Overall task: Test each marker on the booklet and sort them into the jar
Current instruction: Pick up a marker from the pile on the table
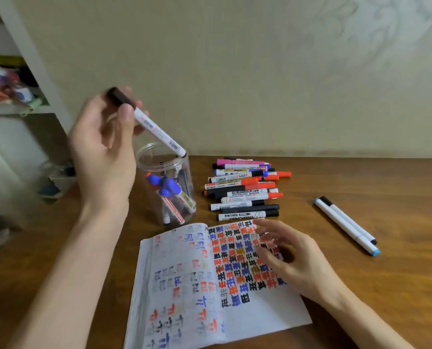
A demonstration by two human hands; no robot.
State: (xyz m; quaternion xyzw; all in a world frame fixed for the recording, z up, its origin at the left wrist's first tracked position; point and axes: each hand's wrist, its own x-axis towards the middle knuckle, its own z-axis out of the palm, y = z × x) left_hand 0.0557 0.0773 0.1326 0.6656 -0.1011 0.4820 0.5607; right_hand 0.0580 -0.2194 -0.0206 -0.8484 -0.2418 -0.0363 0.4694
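Observation:
My left hand (104, 152) grips a white marker with a black cap (157, 131), tilted, its lower end at the rim of the clear plastic jar (144, 157). Several markers with blue and dark caps stand inside the jar. An open booklet (272, 316) lies in front, its pages covered with red, blue and black test marks. My right hand (293, 260) hovers over the booklet's right page, fingers spread, holding nothing. A pile of markers (245, 190) lies behind the booklet.
Two thin white pens (346, 222) lie apart on the wooden table (386, 285) at the right. A beige wall runs behind the table. A white shelf unit (13, 71) with blurred items stands at the left.

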